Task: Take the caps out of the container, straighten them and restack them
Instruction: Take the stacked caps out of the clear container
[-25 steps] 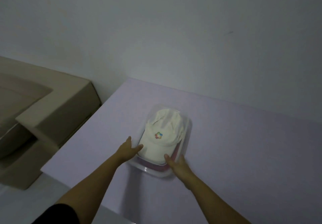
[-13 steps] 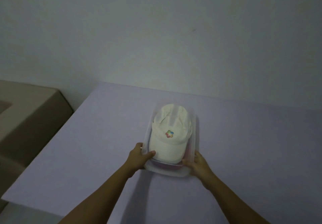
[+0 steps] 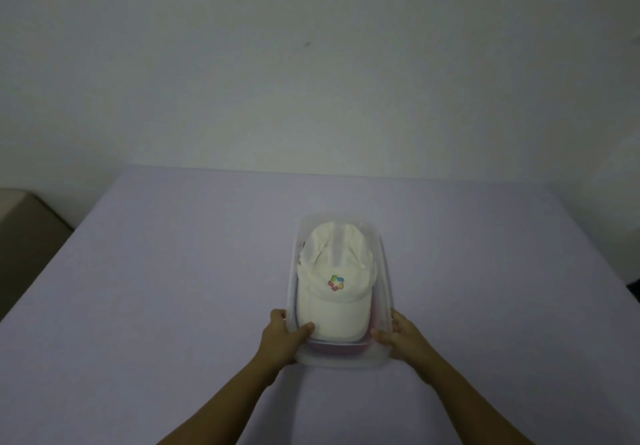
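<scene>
A clear plastic container (image 3: 346, 361) stands on the lilac table. On top of the stack inside lies a cream cap (image 3: 334, 292) with a small coloured logo, its brim toward me. A dark red cap (image 3: 337, 349) peeks out under that brim. My left hand (image 3: 284, 339) grips the container's near left corner, thumb over the rim and touching the cream brim. My right hand (image 3: 401, 339) grips the near right corner, thumb inside the rim. What lies deeper in the stack is hidden.
The lilac table (image 3: 166, 306) spreads wide on both sides of the container and ends at a pale wall (image 3: 311, 81) behind. A beige piece of furniture (image 3: 24, 223) stands off the table's left edge.
The view has swung to face the table squarely. Both hands moved from the cap's brim outward onto the container's near corners, and the container now sits straight in front of me.
</scene>
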The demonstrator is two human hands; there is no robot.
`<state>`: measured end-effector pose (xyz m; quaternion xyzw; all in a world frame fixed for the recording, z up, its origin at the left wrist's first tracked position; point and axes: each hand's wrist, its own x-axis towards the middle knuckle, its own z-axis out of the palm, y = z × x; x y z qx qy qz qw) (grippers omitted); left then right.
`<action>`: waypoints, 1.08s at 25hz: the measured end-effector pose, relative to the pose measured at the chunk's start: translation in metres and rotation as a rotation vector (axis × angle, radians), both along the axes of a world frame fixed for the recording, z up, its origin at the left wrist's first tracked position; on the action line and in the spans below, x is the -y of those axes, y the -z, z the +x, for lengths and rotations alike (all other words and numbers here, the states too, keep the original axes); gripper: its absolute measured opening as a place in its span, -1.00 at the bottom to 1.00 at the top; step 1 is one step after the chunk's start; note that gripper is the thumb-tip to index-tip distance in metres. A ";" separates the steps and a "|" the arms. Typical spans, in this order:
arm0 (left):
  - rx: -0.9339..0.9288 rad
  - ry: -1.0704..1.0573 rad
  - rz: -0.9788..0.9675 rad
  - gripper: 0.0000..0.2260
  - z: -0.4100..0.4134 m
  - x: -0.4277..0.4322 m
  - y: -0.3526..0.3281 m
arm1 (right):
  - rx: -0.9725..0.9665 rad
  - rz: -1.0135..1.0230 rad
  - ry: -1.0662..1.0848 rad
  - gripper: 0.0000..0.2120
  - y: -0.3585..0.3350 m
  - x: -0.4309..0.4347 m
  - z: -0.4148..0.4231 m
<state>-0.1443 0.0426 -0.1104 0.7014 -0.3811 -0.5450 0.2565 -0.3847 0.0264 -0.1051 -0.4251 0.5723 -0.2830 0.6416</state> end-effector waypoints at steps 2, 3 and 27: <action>0.133 0.015 -0.032 -0.45 0.001 -0.001 0.004 | 0.014 0.007 0.009 -0.38 0.000 0.000 0.001; 0.224 -0.002 -0.048 -0.40 0.000 -0.001 0.006 | 0.024 0.018 0.026 -0.33 0.002 -0.001 0.001; 0.220 -0.210 0.140 -0.57 -0.010 0.005 -0.011 | -0.085 0.047 0.059 -0.26 0.015 0.001 0.003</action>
